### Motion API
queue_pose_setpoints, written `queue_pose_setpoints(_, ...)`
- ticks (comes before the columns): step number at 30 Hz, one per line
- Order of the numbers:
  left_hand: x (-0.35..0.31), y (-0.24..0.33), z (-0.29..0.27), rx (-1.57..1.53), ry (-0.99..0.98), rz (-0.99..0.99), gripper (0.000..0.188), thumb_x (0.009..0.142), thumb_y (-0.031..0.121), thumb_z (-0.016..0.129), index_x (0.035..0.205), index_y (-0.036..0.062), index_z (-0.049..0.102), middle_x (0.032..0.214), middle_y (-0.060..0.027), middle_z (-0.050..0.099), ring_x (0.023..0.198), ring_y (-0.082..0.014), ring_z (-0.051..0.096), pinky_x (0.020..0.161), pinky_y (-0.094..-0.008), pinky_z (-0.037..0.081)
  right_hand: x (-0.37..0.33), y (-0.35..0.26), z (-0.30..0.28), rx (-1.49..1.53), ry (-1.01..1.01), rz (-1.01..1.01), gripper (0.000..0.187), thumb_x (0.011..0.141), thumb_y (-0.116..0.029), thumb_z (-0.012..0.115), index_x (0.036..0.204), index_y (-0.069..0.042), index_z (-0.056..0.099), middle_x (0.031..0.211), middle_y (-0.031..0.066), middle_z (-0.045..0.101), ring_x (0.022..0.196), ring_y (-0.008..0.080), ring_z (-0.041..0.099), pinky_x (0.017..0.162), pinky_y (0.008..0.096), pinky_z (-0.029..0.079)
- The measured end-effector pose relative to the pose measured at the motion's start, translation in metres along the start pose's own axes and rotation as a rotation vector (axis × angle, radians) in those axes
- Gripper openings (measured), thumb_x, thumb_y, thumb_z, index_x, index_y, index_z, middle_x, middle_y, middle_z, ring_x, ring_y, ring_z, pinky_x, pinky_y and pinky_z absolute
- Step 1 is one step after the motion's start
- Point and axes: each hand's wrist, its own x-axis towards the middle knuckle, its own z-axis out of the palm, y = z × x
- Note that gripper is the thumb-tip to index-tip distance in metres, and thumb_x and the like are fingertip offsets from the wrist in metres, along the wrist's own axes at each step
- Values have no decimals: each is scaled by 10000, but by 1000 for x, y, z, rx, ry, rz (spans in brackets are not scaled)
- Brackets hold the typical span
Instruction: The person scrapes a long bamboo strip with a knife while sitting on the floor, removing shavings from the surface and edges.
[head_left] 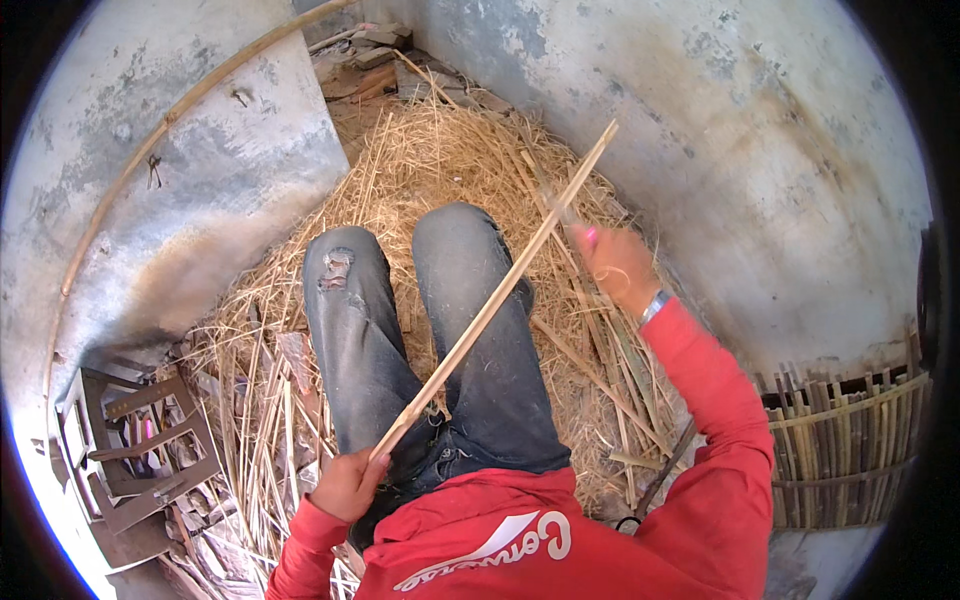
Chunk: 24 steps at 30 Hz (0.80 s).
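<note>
A long, pale split bamboo strip (500,290) lies slantwise over my thighs, its far end pointing up to the right. My left hand (345,485) is closed round the near end of the strip, by my left hip. Farther along it, my right hand (615,265) is closed on what looks like a knife (563,208), its greyish blade blurred by motion against the strip. Something bright pink shows at the fingers, perhaps part of the handle. A thin curled shaving hangs near that hand.
Straw-like shavings (440,150) heap around my legs, with loose bamboo strips (600,380) to the right. A brown slatted frame (150,450) stands at left; a woven bamboo panel (850,450) leans at right. A long curved pole (110,190) rests along the left wall.
</note>
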Motion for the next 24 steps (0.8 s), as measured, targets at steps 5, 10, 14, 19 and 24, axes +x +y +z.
queue_pose_setpoints(5, -38, -70, -21, 98, -26, 0, 429, 1095, 343, 560, 863, -9, 638, 628, -175, 583, 564, -352, 583, 586, -456, 446, 53, 175, -13, -164, 122, 282, 702, 1094, -529, 400, 834, 31, 736, 810, 321, 685, 825, 540, 680, 762, 616, 527)
queue_pose_setpoints(10, -57, -82, -16, 48, -19, -63, 399, 1088, 328, 572, 878, -2, 648, 620, -162, 576, 565, -366, 592, 589, -460, 454, 49, 168, -26, -6, 268, 425, 696, 1095, -531, 411, 872, 61, 703, 776, 315, 676, 790, 516, 672, 730, 582, 496)
queue_pose_setpoints(14, -34, -55, -4, 123, 88, 51, 330, 1072, 278, 591, 893, 3, 625, 640, -210, 594, 598, -430, 615, 586, -493, 467, 25, 100, -33, 370, 306, 279, 614, 1084, -481, 488, 848, 55, 673, 675, 274, 627, 694, 435, 661, 657, 504, 481)
queue_pose_setpoints(19, 22, 4, 29, 331, 284, 110, 278, 1060, 238, 596, 907, 7, 614, 700, -259, 637, 674, -496, 645, 609, -554, 492, -32, -53, -45, 417, -46, -8, 496, 1055, -411, 574, 798, 1, 680, 611, 220, 600, 553, 397, 623, 556, 498, 462)
queue_pose_setpoints(24, 71, 49, 51, 143, 278, 176, 280, 1078, 221, 561, 937, -7, 643, 746, -257, 654, 750, -494, 675, 653, -539, 505, -76, -100, -31, 347, -181, -202, 492, 1035, -448, 596, 790, -30, 678, 587, 214, 624, 524, 430, 634, 515, 535, 504)
